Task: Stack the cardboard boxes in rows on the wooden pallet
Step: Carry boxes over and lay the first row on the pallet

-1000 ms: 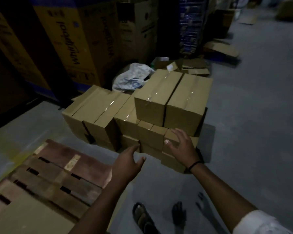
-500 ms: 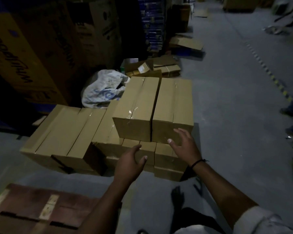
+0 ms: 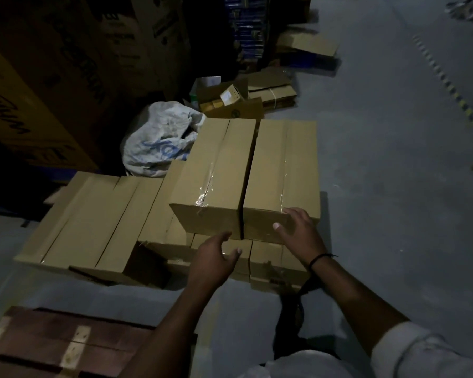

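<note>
Two top boxes mid-frame, side by side and touching: left box and right box, clear tape down both lids. Stacked on a lower layer of the same kind, plus another row lying flat left of centre, one of them sagging open at the near end. All of that on the grey floor, none of it on the pallet. Pallet way down in the lower left corner, dark reddish slats, apart from the pile with bare floor between. Right hand laid on the near top edge of right box, fingers spread and pretty straight, thumb pointing left across the front face, not wrapped round anything. Thin black band on that wrist, white sleeve in the lower right corner. Left hand lower centre, just under the near corner of left box and in front of the lower layer, fingers loose and slightly curved, holding nothing; can't tell if actually touching cardboard. Behind the pile, a crumpled white bag with blue print. Upper left, big printed cartons, very dark. Upper centre, an open box of small stuff and some flat cardboard. Pretty dim all round.
</note>
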